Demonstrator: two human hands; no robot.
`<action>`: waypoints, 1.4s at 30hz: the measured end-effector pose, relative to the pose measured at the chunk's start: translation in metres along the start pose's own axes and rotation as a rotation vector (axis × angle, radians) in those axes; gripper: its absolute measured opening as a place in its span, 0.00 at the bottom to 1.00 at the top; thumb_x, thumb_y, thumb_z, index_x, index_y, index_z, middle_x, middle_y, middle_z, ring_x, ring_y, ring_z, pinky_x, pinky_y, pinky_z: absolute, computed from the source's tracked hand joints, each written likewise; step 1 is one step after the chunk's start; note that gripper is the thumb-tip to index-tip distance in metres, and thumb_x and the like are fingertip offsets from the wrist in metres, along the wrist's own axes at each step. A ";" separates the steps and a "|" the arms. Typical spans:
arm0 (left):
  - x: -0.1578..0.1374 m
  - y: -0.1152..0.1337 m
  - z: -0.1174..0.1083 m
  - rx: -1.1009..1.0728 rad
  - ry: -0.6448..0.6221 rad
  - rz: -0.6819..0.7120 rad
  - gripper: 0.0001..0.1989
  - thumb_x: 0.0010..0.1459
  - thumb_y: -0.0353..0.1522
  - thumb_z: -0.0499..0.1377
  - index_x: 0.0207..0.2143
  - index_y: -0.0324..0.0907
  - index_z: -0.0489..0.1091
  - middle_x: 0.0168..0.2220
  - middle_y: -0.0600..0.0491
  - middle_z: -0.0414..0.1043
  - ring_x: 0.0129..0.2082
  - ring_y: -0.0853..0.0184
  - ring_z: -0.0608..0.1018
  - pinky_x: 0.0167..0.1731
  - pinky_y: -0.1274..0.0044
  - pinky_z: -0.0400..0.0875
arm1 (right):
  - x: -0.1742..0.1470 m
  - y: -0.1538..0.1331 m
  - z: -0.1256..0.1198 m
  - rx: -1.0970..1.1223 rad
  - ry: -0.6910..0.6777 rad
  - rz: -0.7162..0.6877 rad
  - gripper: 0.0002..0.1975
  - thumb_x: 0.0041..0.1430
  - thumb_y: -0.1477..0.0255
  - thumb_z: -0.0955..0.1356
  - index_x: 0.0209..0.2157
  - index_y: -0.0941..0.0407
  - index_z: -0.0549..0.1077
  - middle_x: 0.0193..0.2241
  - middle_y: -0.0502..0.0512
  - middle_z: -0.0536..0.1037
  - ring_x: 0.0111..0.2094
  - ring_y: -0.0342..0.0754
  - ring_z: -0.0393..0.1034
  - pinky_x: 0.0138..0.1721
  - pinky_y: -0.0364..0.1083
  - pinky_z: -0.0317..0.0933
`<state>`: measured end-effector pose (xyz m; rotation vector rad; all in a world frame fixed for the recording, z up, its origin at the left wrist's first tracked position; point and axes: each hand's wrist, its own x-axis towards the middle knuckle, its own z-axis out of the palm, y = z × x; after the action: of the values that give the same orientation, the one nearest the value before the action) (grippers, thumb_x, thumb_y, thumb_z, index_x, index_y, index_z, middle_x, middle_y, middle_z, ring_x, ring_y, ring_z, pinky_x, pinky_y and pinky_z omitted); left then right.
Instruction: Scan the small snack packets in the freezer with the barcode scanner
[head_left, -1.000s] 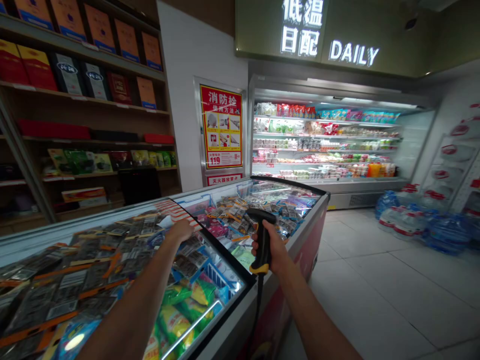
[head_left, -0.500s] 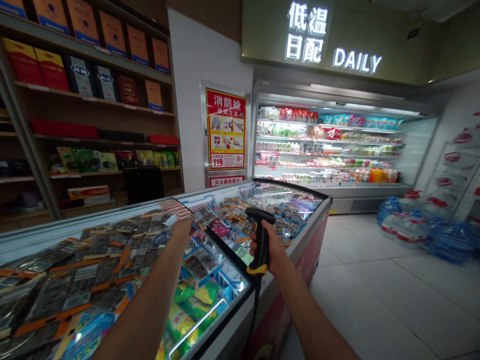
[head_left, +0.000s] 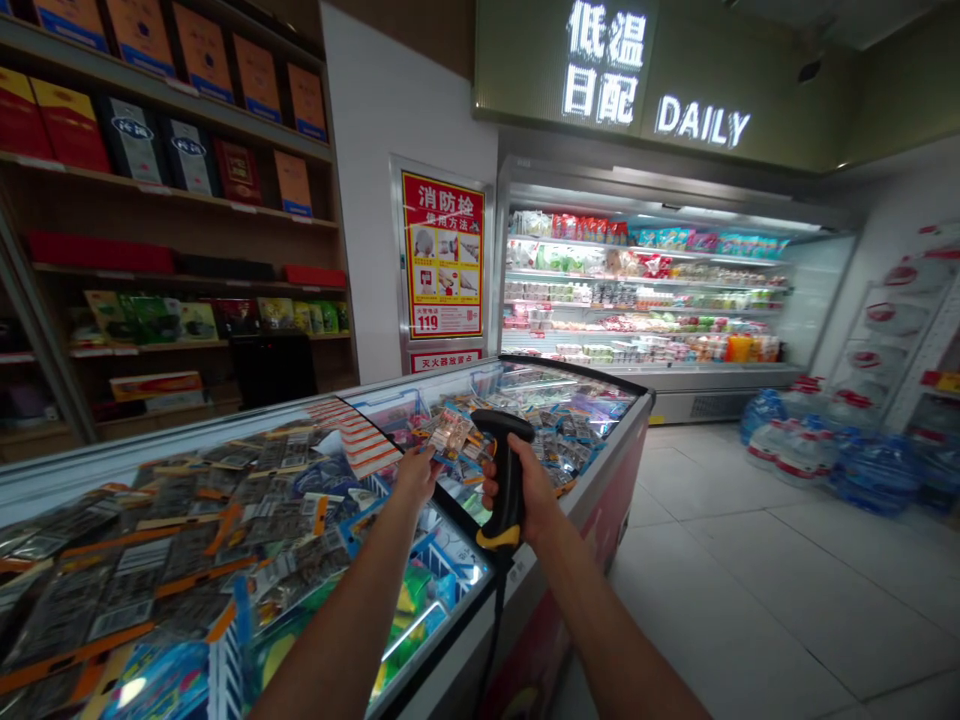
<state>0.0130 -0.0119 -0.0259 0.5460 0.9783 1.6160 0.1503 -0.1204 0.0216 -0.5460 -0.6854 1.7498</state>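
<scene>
Pinching a packet (head_left: pixel 451 430) in the left hand (head_left: pixel 416 478), the nearer one; holding it just beyond that hand and left of the right hand (head_left: pixel 535 488), over the freezer (head_left: pixel 616 446). Gripping a scanner (head_left: pixel 508 482) in the right hand. Cannot tell the packet's long axis.

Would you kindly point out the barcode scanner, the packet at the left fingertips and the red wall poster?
Barcode scanner (head_left: pixel 508 482): head view, on its black handle.
Packet (head_left: pixel 451 432): head view, on its flat face.
Red wall poster (head_left: pixel 445 252): head view, on its central pictures.
</scene>
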 end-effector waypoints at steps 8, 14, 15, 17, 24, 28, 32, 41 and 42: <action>0.003 -0.003 0.001 -0.007 0.007 0.008 0.09 0.48 0.20 0.50 0.22 0.41 0.60 0.23 0.55 0.67 0.23 0.73 0.71 0.28 0.78 0.68 | 0.002 -0.001 -0.004 0.010 0.015 -0.010 0.15 0.47 0.60 0.62 0.28 0.58 0.65 0.14 0.46 0.65 0.13 0.38 0.58 0.13 0.38 0.55; 0.004 -0.007 0.001 -0.004 -0.020 0.022 0.10 0.48 0.20 0.50 0.20 0.41 0.59 0.22 0.55 0.67 0.23 0.73 0.72 0.28 0.78 0.68 | -0.001 -0.005 -0.001 0.041 -0.045 0.015 0.15 0.48 0.59 0.61 0.28 0.58 0.65 0.15 0.46 0.65 0.13 0.38 0.58 0.14 0.39 0.55; 0.004 -0.007 0.001 -0.005 -0.018 0.021 0.10 0.48 0.20 0.50 0.20 0.41 0.59 0.22 0.55 0.67 0.23 0.73 0.71 0.28 0.78 0.68 | -0.002 -0.006 0.001 0.048 -0.060 0.022 0.15 0.48 0.60 0.61 0.28 0.58 0.65 0.15 0.46 0.65 0.13 0.38 0.58 0.14 0.39 0.55; 0.003 -0.008 0.001 -0.002 -0.010 0.018 0.09 0.48 0.20 0.50 0.20 0.41 0.59 0.22 0.55 0.67 0.22 0.74 0.71 0.28 0.79 0.68 | -0.003 -0.008 0.004 0.059 -0.077 0.034 0.14 0.48 0.60 0.61 0.28 0.58 0.64 0.15 0.47 0.65 0.13 0.38 0.58 0.14 0.39 0.55; 0.001 -0.008 0.002 0.001 0.003 0.014 0.09 0.48 0.20 0.50 0.21 0.41 0.59 0.22 0.56 0.66 0.23 0.74 0.71 0.29 0.78 0.68 | -0.003 -0.010 0.002 0.099 -0.129 0.041 0.15 0.48 0.60 0.61 0.29 0.59 0.65 0.15 0.47 0.64 0.14 0.37 0.58 0.14 0.38 0.53; 0.003 -0.009 0.001 0.001 0.028 0.004 0.09 0.49 0.20 0.49 0.22 0.41 0.58 0.22 0.56 0.65 0.22 0.75 0.70 0.29 0.78 0.68 | -0.003 -0.012 0.004 0.129 -0.138 0.068 0.15 0.48 0.60 0.61 0.28 0.59 0.65 0.15 0.47 0.64 0.14 0.37 0.57 0.14 0.37 0.52; 0.003 -0.009 0.000 -0.008 0.009 -0.001 0.09 0.49 0.19 0.49 0.22 0.40 0.58 0.23 0.56 0.65 0.21 0.75 0.70 0.29 0.79 0.68 | -0.004 -0.017 0.013 0.121 -0.116 0.074 0.15 0.49 0.61 0.60 0.27 0.59 0.64 0.15 0.47 0.64 0.13 0.37 0.57 0.14 0.38 0.53; 0.001 -0.007 0.000 0.128 0.016 0.010 0.07 0.50 0.22 0.49 0.23 0.42 0.57 0.27 0.54 0.67 0.28 0.73 0.72 0.30 0.81 0.68 | -0.003 -0.016 0.019 0.097 -0.039 0.075 0.14 0.50 0.61 0.60 0.25 0.60 0.63 0.14 0.47 0.63 0.13 0.37 0.57 0.13 0.38 0.53; 0.001 -0.007 -0.001 0.139 0.015 0.014 0.07 0.50 0.23 0.49 0.23 0.42 0.57 0.28 0.54 0.67 0.28 0.73 0.72 0.30 0.81 0.68 | -0.002 -0.016 0.018 0.097 -0.043 0.073 0.14 0.50 0.61 0.60 0.25 0.59 0.63 0.15 0.47 0.63 0.13 0.37 0.57 0.14 0.38 0.53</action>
<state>0.0164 -0.0105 -0.0325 0.6368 1.1058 1.5749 0.1498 -0.1226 0.0455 -0.4729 -0.6131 1.8571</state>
